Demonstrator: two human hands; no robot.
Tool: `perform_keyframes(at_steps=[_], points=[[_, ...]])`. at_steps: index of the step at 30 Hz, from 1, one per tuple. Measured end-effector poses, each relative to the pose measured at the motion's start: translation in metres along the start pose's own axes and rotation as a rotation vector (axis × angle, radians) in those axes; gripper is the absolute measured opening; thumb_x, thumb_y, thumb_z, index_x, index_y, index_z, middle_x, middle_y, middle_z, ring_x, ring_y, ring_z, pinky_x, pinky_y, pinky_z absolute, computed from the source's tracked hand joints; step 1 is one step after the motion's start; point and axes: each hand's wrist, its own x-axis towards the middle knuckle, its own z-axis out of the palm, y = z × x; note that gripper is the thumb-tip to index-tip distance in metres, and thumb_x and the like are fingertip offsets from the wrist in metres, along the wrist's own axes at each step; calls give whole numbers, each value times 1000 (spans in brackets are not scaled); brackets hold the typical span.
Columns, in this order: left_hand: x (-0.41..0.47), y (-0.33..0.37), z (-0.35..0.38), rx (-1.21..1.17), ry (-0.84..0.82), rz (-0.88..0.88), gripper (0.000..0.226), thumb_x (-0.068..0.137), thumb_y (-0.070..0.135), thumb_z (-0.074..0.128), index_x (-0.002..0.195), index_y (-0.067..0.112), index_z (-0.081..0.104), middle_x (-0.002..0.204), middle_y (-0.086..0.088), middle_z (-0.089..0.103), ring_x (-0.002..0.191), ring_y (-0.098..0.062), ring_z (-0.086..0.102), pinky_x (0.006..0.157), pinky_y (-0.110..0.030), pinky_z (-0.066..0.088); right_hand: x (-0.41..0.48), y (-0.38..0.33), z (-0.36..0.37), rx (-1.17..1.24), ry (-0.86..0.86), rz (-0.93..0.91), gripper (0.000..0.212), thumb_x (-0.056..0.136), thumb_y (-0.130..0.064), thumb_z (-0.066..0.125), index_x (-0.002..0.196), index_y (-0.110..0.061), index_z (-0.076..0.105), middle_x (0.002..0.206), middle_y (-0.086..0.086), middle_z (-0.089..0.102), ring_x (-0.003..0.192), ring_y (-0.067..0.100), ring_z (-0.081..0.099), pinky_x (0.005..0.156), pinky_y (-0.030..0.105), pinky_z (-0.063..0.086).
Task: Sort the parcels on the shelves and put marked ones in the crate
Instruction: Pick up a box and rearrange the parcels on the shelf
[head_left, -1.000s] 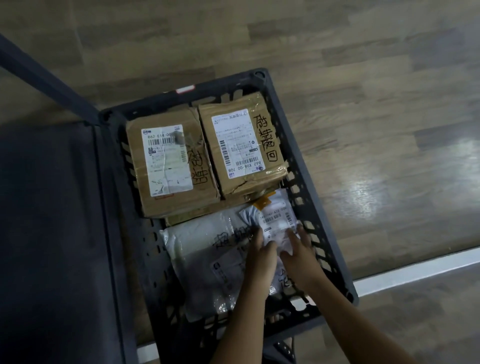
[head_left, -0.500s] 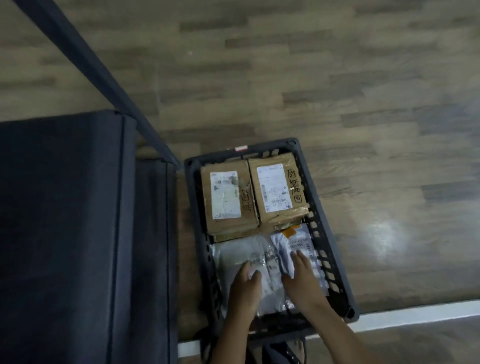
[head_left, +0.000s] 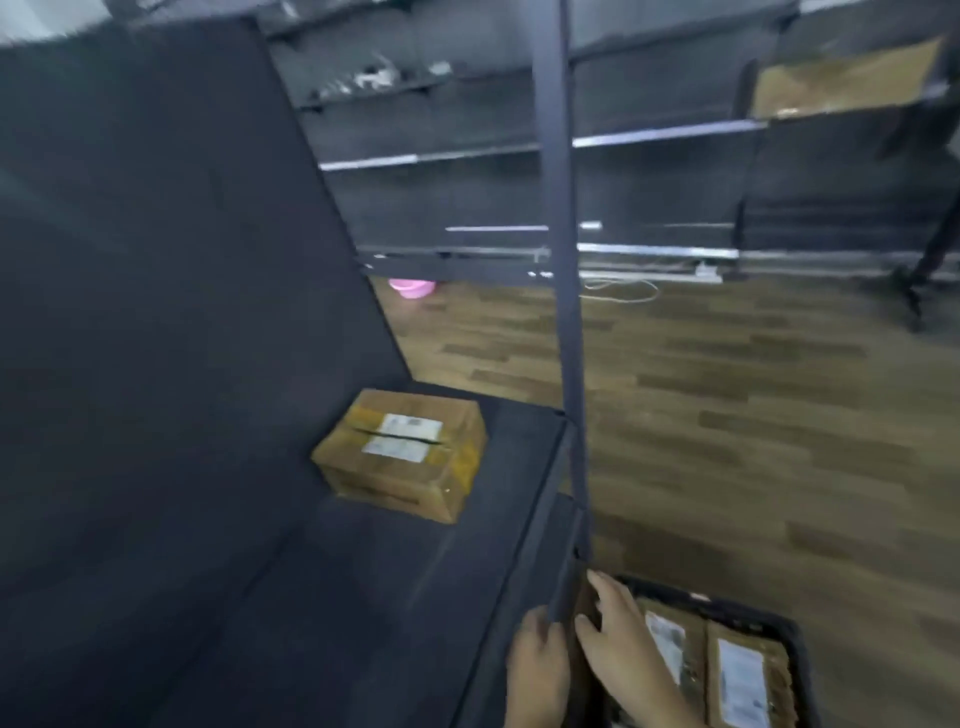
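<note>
a labelled parcel lies in the black crate, touching the right side of the right hand, with a second parcel just beyond it. the right hand's fingers are stretched out, holding nothing. the left hand sits just left of it at the shelf edge; its grip cannot be told. a third parcel rests on the shelf, well ahead and left of both hands.

Brown wood-plank floor is seen, dimly lit. Dark shelving racks are lined along the far side, and their metal shelf edges are caught by light. A pink basin is set on the floor under the rack. A white cable is looped near a power strip. Detail is blurred.
</note>
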Motion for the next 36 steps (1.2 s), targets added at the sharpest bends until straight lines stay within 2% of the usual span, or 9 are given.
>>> perform_keyframes(at_steps=[4,7,10,14,20,23,28,32,36], points=[[-19,32,-75,-22,152,61,39,101,18,35,138,11,43,140,-6,47,129,-20,44,101,-25,35,-14,-60,-8,-46,-55,-68,55,99,-24,43,149,-20,21,156,-2,16,134,17,38,99,27,41],[-17,41,-119,-82,268,98,35,100,16,37,132,9,49,124,-6,52,121,-21,48,90,-24,35,-9,-86,-5,-78,-57,-99,53,100,-30,42,148,-21,23,154,0,20,130,19,42,100,30,42],[-1,33,-153,-114,358,89,34,99,17,40,132,13,50,131,-3,52,123,-20,48,88,-21,33,1,-101,6,-62,-74,-126,54,99,-35,42,148,-22,25,153,1,25,125,19,47,89,27,44],[36,25,-190,-157,449,62,35,99,17,43,133,12,50,137,-6,51,124,-21,48,90,-24,34,33,-118,25,61,-67,-91,64,96,-44,46,149,-20,22,156,2,26,139,21,33,106,33,34],[120,37,-237,-255,567,25,51,98,23,47,145,9,33,151,-10,33,137,-28,35,105,-37,32,97,-149,53,234,-82,23,78,91,-50,50,152,-20,13,157,1,24,141,22,31,108,35,32],[160,40,-251,-334,575,49,61,96,27,52,148,10,27,155,-9,29,141,-26,30,111,-39,30,126,-158,69,347,-111,88,69,89,-47,56,146,-21,26,149,0,37,129,19,42,102,36,36],[209,38,-266,-264,500,24,60,99,27,46,152,12,20,158,-6,21,144,-25,25,114,-40,26,155,-169,89,511,-104,200,54,88,-43,60,134,-24,37,112,-7,55,91,7,52,78,31,43],[223,41,-269,-221,475,6,47,99,21,45,141,5,34,143,-13,42,129,-30,43,95,-35,38,166,-166,93,539,-100,238,51,86,-41,63,129,-24,42,106,-10,60,92,8,56,81,36,43],[216,41,-272,-272,441,-1,39,97,18,49,134,7,42,123,-9,49,105,-22,47,84,-31,37,165,-167,89,603,-109,252,42,87,-34,64,124,-25,45,101,-11,60,89,8,56,83,35,39]])
